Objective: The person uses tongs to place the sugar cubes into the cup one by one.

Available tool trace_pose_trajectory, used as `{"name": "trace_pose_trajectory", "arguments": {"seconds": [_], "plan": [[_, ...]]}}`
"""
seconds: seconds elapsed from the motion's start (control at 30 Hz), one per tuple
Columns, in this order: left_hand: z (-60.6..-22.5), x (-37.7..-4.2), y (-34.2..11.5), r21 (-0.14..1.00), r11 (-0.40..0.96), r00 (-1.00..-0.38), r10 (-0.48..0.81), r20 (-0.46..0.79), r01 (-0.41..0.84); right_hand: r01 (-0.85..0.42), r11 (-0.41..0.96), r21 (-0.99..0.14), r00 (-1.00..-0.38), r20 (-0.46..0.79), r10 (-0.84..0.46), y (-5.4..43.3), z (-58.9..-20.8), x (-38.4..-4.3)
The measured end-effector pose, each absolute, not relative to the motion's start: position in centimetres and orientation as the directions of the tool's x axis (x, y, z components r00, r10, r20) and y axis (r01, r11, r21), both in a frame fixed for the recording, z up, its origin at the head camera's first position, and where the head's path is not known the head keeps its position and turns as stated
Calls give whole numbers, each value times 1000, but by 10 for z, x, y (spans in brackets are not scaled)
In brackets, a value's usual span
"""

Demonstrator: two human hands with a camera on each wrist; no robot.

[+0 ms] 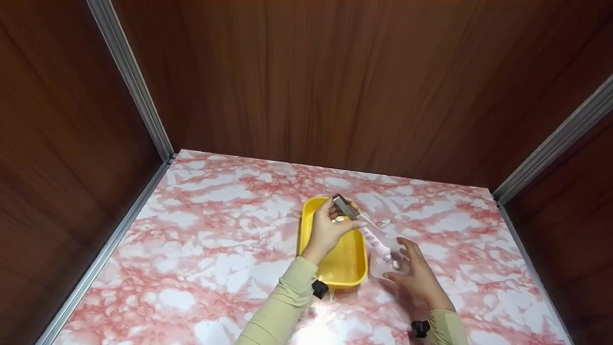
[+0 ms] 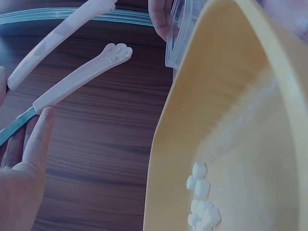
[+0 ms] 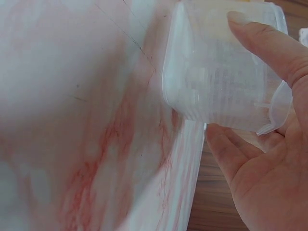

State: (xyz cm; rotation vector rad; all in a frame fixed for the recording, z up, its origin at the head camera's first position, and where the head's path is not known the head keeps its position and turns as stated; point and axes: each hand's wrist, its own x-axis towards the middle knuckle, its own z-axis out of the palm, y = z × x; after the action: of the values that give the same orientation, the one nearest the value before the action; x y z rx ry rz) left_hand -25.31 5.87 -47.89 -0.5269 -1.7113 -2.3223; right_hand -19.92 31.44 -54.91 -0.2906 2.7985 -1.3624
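Observation:
My left hand (image 1: 328,232) grips a pair of tongs (image 1: 372,238) near its bent metal end, above the yellow tray (image 1: 305,218). In the left wrist view the two pale pink arms of the tongs (image 2: 72,79) stand apart, with paw-shaped tips. Those tips point down towards a clear plastic box (image 3: 216,72). My right hand (image 1: 421,275) holds this box at the tray's right side, thumb and fingers on opposite walls. Several small white cubes (image 2: 202,187) lie in the tray. Whether anything sits at the tongs' tips in the head view I cannot tell.
The table (image 1: 191,239) has a red and white marbled top. Dark brown wood-grain panels (image 1: 311,86) rise at the back and both sides, with metal strips (image 1: 129,72) at the corners.

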Motion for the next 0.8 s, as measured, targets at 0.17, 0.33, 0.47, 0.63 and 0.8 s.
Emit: {"name": "trace_pose_trajectory", "arguments": {"seconds": [0.17,0.33,0.47,0.63,0.8], "plan": [[-479,-254,54,873,-270,-904,25,428,406,-146,611,-778,-985,56,-163,314,-550,-199],[-479,-254,47,892,-218,-915,-9,404,396,-149,605,-782,-985,60,-164,314,-550,-199],[-479,-255,39,905,-178,-921,-32,388,387,-133,619,-774,-986,42,-159,315,-550,-200],[-480,-260,31,893,-216,-917,-33,398,395,-126,626,-769,-987,32,-159,315,-548,-200],[-475,-260,25,880,-234,-906,-19,422,414,-137,595,-792,-984,40,-173,315,-548,-200]]}}
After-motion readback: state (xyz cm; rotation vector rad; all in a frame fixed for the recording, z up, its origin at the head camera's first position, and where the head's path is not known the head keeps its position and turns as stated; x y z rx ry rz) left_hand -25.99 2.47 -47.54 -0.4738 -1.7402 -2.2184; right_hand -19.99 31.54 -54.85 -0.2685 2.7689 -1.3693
